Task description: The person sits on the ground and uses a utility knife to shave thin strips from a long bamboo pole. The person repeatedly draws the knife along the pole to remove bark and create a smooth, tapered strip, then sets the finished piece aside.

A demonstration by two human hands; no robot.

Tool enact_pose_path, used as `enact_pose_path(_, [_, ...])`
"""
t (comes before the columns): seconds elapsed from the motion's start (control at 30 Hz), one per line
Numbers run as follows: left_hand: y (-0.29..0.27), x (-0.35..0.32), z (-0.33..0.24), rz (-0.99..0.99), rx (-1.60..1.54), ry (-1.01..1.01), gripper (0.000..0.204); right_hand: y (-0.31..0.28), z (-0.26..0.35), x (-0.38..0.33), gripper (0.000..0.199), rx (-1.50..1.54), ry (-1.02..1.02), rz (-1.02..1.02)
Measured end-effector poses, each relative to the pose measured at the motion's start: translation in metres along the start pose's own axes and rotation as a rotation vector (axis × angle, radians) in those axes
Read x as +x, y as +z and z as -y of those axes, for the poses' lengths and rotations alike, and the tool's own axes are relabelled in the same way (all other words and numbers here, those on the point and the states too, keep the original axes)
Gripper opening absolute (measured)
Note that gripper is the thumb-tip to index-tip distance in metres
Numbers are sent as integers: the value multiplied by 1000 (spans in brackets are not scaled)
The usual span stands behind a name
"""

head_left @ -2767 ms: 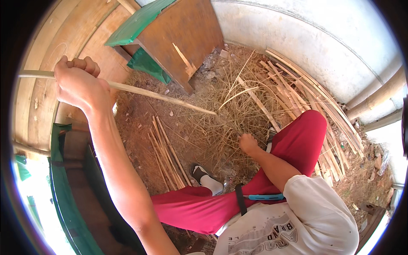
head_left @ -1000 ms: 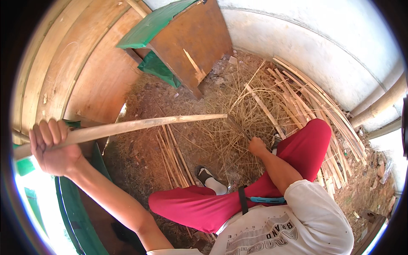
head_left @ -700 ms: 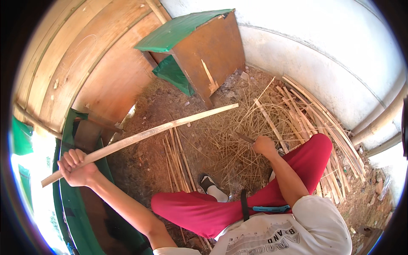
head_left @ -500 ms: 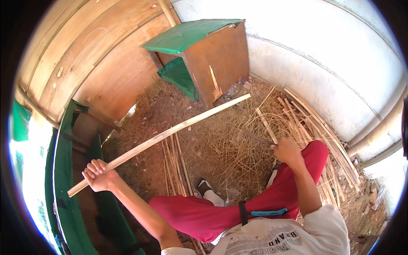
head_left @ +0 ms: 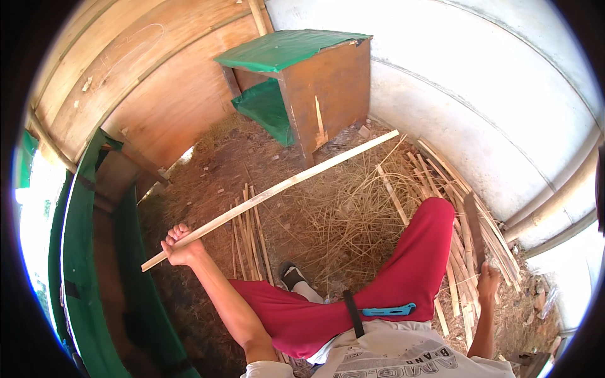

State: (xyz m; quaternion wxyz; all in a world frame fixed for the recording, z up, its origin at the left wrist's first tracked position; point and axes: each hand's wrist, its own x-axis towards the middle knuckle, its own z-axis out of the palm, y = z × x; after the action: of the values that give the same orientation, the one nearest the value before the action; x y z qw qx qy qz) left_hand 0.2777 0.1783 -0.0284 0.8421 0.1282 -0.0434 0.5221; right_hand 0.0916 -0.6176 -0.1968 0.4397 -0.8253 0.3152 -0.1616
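Observation:
My left hand [head_left: 183, 246] is closed around a long pale bamboo strip [head_left: 287, 183], near its lower left end. The strip slants up and to the right, and its far end hangs above a heap of thin shavings [head_left: 343, 220]. In my right hand [head_left: 488, 281] is a machete [head_left: 473, 227], gripped low at my right side. Its dark, broad blade points upward, over a stack of split strips [head_left: 463, 208]. My right fingers are small in view, wrapped at the blade's lower end, and they hide the handle.
A brown wooden cabinet [head_left: 334, 82] with a green cover stands at the back against the walls. Along the left runs a green-covered bench [head_left: 107, 315]. More thin strips [head_left: 250, 233] lie on the dirt floor before my legs. A bamboo pole [head_left: 548, 201] lines the right wall.
My right hand has drawn the machete back from near the shavings to my right side, its blade turned upward. My left hand and the bamboo strip have shifted up and to the right.

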Motion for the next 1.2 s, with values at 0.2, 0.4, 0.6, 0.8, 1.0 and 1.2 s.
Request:
enact_pose_path(0.2, [-14, 13, 2, -1, -110, -59, 36, 19, -116, -104, 36, 107, 534, 282])
enact_pose_path(0.4, [-17, 8, 5, -1, -177, -103, 35, 24, -163, -160, 47, -199, 603, 387])
enact_pose_path(0.6, [-22, 7, -7, 50, -184, -121, 33, 32, -191, -162, 72, -637, 401, 482])
enact_pose_path(0.8, [-19, -1, 0, 22, -169, -191, 34, 34, -206, -155, 62, -543, 676, 271])
enact_pose_path(1.0, [-33, 5, -10, -18, -83, -132, 36, 4, -202, -160, 60, -692, 667, 371])
enact_pose_path(1.2, [-30, 2, -10, -30, -73, -108, 36, 4, -214, -174, 57, -877, 641, 454])
